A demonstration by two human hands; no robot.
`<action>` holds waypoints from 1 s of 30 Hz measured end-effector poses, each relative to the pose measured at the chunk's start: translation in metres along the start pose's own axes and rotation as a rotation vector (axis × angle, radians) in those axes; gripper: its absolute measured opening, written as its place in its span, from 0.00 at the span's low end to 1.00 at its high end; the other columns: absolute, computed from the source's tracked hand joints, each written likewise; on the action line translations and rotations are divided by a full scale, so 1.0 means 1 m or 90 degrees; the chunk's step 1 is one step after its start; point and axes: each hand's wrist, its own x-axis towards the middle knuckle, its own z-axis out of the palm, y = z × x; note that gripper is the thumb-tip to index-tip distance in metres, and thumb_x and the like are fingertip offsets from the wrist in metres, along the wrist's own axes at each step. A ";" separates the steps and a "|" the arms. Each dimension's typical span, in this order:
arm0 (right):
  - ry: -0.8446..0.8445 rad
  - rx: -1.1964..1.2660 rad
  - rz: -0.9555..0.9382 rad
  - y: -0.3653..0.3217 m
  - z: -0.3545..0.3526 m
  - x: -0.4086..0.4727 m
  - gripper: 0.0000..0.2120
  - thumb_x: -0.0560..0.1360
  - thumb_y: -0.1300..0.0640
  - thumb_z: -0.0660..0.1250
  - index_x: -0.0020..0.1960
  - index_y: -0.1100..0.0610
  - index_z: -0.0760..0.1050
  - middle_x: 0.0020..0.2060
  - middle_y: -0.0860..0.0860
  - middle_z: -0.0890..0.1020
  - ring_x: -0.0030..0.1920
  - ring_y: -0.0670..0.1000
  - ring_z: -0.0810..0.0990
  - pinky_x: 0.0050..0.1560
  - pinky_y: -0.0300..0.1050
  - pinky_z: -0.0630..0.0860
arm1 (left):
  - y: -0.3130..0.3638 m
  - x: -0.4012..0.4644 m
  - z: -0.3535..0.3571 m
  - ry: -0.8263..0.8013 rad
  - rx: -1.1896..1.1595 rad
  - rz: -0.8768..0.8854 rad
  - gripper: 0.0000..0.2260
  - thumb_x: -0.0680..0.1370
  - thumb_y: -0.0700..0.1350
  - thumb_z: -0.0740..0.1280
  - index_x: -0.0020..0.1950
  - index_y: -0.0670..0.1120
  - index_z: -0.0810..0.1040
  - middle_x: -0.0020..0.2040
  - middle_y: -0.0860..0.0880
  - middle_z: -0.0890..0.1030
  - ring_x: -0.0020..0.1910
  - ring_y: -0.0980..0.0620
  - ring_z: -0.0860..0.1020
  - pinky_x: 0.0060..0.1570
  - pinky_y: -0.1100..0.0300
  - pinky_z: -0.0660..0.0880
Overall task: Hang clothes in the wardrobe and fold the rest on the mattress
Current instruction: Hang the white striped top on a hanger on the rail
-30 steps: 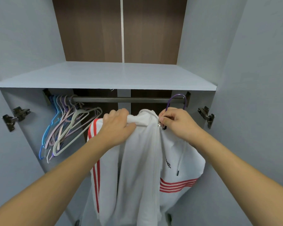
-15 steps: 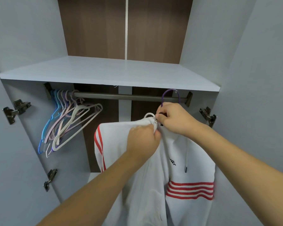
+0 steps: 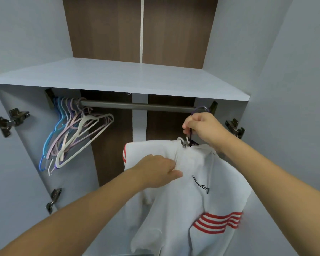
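White hoodie [image 3: 198,185] w/ red stripes is seen centre-right to lower right of frame, draped on a purple hanger [image 3: 191,134] whose hook is looped over the rail [image 3: 135,106] at its right end, upper right of centre. Black script is printed on the chest; a drawstring hangs beside it. Red stripes show on the sleeve at lower right and on the shoulder edge near frame centre.

Right hand [image 3: 204,127] is held just below the rail's right end, fingers curled, the hanger's neck pinched betw. thumb and fingertips just above the collar. A small metal zip pull is seen at the collar, just under that hand.

Left hand [image 3: 158,170] is placed at frame centre, a fold of hoodie fabric gripped near the chest, knuckles toward the camera; fingertips are hidden in the cloth.

A bunch of bare hangers [image 3: 72,137] (blue, lilac, pink, white) is hung at the rail's left end, centre-left of frame, well apart from the hoodie. A pale shelf [image 3: 118,78] spans the frame above the rail. Door hinges [image 3: 13,120] are fixed at the left and right edges and at lower left. Brown back panels are seen above and below the shelf.
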 end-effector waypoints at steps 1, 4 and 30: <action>0.011 0.026 0.008 -0.002 0.002 -0.001 0.10 0.79 0.59 0.64 0.43 0.57 0.83 0.42 0.53 0.85 0.45 0.50 0.82 0.51 0.43 0.78 | -0.007 0.002 -0.004 0.007 -0.076 -0.035 0.23 0.76 0.69 0.52 0.40 0.52 0.72 0.36 0.56 0.73 0.38 0.56 0.73 0.37 0.59 0.62; 0.032 0.123 0.033 -0.008 0.014 -0.005 0.12 0.81 0.59 0.61 0.45 0.56 0.82 0.42 0.53 0.84 0.46 0.50 0.82 0.56 0.45 0.78 | -0.039 0.016 -0.010 0.183 -0.118 -0.180 0.20 0.79 0.65 0.52 0.62 0.55 0.73 0.61 0.53 0.73 0.59 0.52 0.69 0.56 0.56 0.66; -0.063 0.359 0.052 -0.021 0.077 0.020 0.13 0.83 0.54 0.59 0.48 0.59 0.79 0.44 0.53 0.81 0.52 0.55 0.82 0.63 0.50 0.77 | -0.105 -0.061 -0.007 -0.329 -0.263 -0.354 0.10 0.78 0.49 0.63 0.51 0.46 0.80 0.47 0.46 0.82 0.46 0.49 0.81 0.43 0.61 0.76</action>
